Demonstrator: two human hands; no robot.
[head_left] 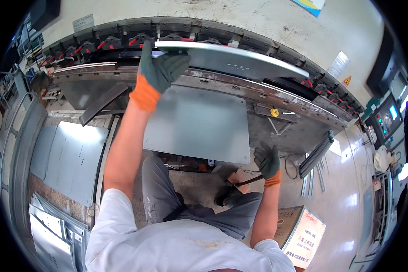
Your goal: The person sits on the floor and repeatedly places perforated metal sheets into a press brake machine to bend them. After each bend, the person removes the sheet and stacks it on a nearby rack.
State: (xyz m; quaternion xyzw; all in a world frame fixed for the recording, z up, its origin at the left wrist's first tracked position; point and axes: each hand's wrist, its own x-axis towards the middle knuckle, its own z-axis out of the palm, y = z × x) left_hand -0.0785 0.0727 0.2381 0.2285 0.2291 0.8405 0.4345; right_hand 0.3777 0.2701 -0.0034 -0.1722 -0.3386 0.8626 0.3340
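Note:
My left hand point(163, 70), in a dark green glove with an orange cuff, is at the left end of a long grey metal panel point(240, 64). Its fingers lie along the panel's near face and its thumb is by the end corner, so it holds the panel there. The panel has a bright folded upper edge and stands in the press brake point(204, 78), parallel to its bed. My right hand point(267, 161), gloved alike, hangs apart from the panel, fingers spread and nothing in it. Between the hands, a flat metal sheet point(199, 124) lies in front of the bed.
A yellow tape measure point(274, 112) sits on a small bracket shelf. More metal sheets point(77, 152) lie at the left, with stacked pieces point(54, 235) below them. A cardboard box point(303, 235) stands at the lower right. Far right is a control panel point(387, 119) with lit buttons.

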